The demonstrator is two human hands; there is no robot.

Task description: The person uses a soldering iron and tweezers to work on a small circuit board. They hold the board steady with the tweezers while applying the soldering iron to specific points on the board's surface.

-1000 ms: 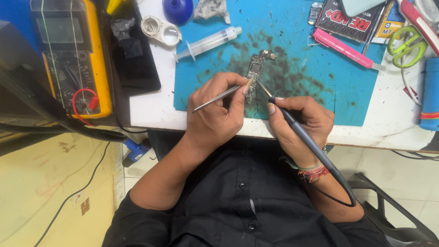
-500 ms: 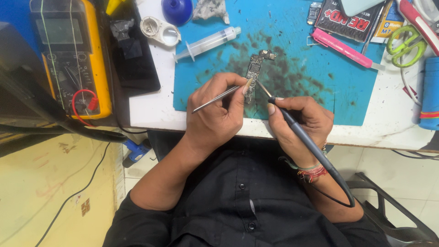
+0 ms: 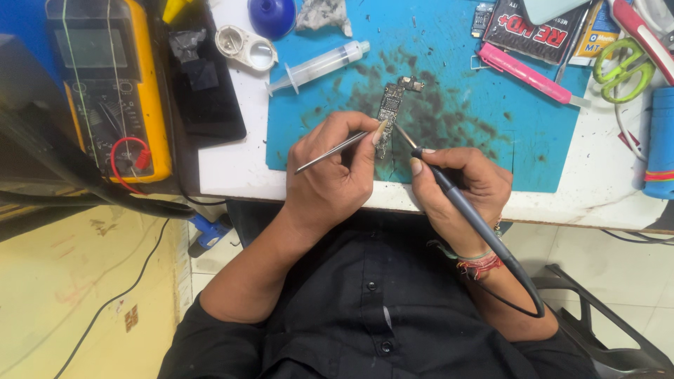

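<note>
Two tools (image 3: 335, 150) on circuit board (image 3: 390, 112)

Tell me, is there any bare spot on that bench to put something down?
Bare room: the blue mat right of the circuit board, below the pink tool; also the white table edge beyond it. Crowded: the top edge, with syringe and scissors, and around the left hand and right hand.

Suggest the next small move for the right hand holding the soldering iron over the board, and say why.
Probably lower the tip onto the board. The right hand holds the soldering iron with its tip right at the edge of the narrow circuit board, while the left hand steadies the board with tweezers. Whether the tip already touches is unclear.
</note>
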